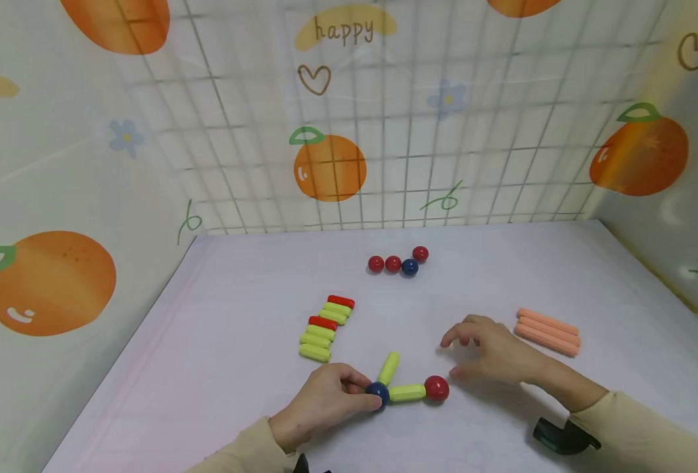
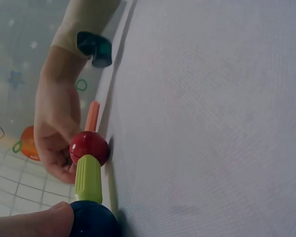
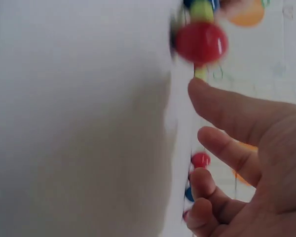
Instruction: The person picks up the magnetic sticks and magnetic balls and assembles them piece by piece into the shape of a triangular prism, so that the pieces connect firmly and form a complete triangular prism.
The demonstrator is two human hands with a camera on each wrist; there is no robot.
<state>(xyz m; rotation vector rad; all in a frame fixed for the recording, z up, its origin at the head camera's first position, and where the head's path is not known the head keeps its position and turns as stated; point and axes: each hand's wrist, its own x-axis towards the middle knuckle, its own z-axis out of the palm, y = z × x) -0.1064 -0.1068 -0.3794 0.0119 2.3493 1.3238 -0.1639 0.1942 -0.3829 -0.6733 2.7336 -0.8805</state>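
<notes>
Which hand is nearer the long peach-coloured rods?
Right. The right hand is just left of the long peach-coloured rods in the head view; the left hand is much farther left, pinching the shiny dark-blue ball.

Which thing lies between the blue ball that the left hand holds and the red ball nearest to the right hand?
A lime stick, touching both the blue ball and the red ball, as the head view shows.

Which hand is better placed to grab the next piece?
Probably the right hand: it holds nothing, and the peach sticks lie close by. The left hand pinches a blue ball.
</notes>
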